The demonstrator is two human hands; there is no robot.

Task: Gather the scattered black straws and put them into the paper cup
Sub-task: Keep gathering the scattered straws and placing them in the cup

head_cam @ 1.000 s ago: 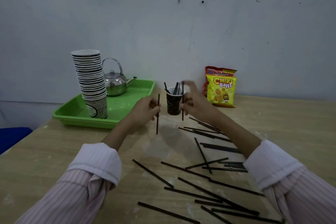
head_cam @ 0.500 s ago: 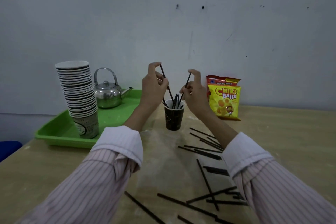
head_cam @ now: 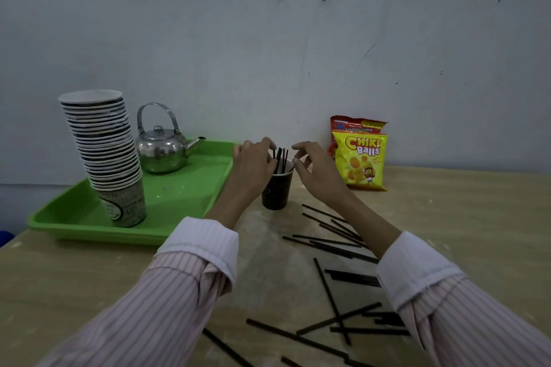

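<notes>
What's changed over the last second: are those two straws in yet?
Both hands lowered their straws into the cup. The right hand has let go; the left hand is at the straw tops, grip unclear. The loose straws, tray, kettle and cup stack stayed put.

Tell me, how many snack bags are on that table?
2. The yellow Chiki Balls bag stands right of the paper cup. The red bag stands just behind it, only its top and left edge showing. Another could be hidden behind them.
</notes>
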